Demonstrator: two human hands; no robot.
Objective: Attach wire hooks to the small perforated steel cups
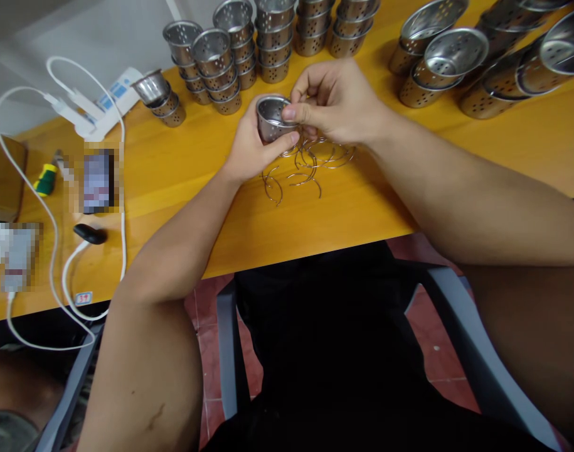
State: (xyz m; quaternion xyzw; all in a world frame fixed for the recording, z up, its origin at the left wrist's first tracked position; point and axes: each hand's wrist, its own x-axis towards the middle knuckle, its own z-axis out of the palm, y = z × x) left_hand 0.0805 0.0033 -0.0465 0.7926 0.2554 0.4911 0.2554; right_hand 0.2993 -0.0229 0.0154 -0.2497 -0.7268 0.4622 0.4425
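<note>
My left hand is wrapped round a small perforated metal cup, its open mouth tilted up toward me. At the cup's right rim, my right hand is closed in a pinch, thumb against the fingers. Whatever sits between those fingertips, if anything, is too small to make out. Several thin curved wire rings lie loose on the table just below both hands, partly covered by them.
Stacks of perforated metal cups line the back of the yellow table, with larger stacks at the right. On the left are a white power strip, cables, a phone and a green-yellow handle.
</note>
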